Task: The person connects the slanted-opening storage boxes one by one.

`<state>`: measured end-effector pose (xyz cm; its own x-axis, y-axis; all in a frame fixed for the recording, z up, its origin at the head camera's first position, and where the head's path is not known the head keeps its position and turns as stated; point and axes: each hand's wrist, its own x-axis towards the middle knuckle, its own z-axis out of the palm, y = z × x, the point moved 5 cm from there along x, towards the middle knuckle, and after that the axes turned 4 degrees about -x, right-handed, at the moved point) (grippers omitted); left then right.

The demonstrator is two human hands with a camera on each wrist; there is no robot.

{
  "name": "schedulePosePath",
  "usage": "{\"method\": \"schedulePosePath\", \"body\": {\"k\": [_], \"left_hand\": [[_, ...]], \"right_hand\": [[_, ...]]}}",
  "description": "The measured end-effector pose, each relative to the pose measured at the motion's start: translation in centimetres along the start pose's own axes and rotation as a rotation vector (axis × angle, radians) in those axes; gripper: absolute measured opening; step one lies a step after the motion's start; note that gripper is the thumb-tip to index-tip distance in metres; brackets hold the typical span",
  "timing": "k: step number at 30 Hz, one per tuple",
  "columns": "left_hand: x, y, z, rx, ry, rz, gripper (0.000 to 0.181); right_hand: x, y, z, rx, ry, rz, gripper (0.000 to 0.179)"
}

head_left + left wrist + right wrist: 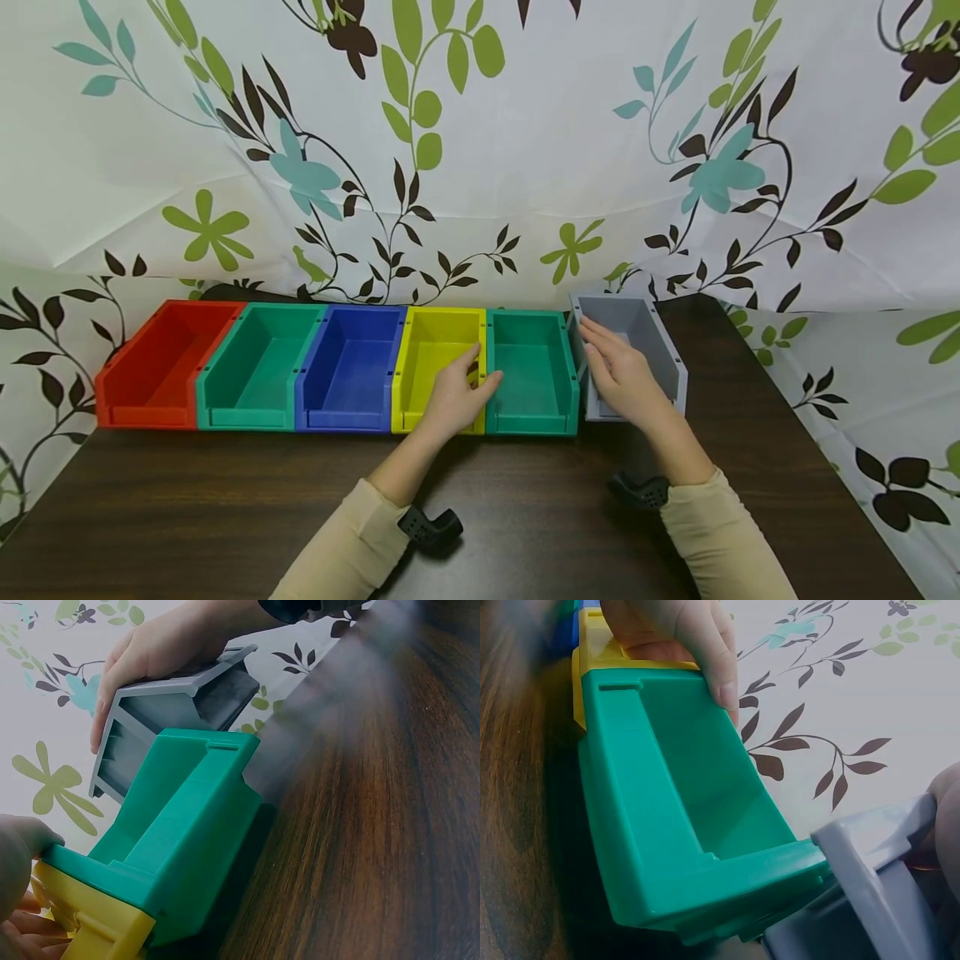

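Note:
My left hand [456, 398] reaches over the joined side walls of the yellow bin [438, 327] and the right-hand green bin [531, 404]. Its thumb lies on the green side, its fingers inside the yellow bin, pinching both walls. At the right end of the row, my right hand [621, 375] holds the grey bin [667, 354] by its left wall. That bin sits at an angle to its green neighbour, with a narrow gap at the front. In the left wrist view, the right hand [161, 649] lies across the grey bin's top edge. Both bins look bare inside.
Left of the yellow bin stand a blue bin [352, 367], another green bin [262, 367] and a red bin [161, 358], side by side. They rest on a dark wooden table [225, 500]. Behind it hangs a leaf-patterned cloth [495, 167].

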<state>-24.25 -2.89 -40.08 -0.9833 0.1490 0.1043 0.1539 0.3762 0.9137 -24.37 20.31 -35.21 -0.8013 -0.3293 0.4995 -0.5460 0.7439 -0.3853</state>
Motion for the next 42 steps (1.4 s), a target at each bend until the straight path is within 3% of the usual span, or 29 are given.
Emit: {"method": "schedulePosePath", "body": {"k": [21, 31, 42], "left_hand": [[-0.07, 0.06, 0.0, -0.001, 0.004, -0.002, 0.063], [0.05, -0.12, -0.06, 0.007, 0.001, 0.012, 0.063], [-0.03, -0.04, -0.04, 0.011, 0.002, 0.01, 0.063]], "right_hand": [[-0.34, 0.18, 0.51, -0.012, 0.017, -0.016, 0.035], [-0.47, 0.38, 0.77, -0.001, 0.076, -0.071, 0.035], [-0.71, 0.37, 0.95, 0.016, 0.056, -0.046, 0.034]]}}
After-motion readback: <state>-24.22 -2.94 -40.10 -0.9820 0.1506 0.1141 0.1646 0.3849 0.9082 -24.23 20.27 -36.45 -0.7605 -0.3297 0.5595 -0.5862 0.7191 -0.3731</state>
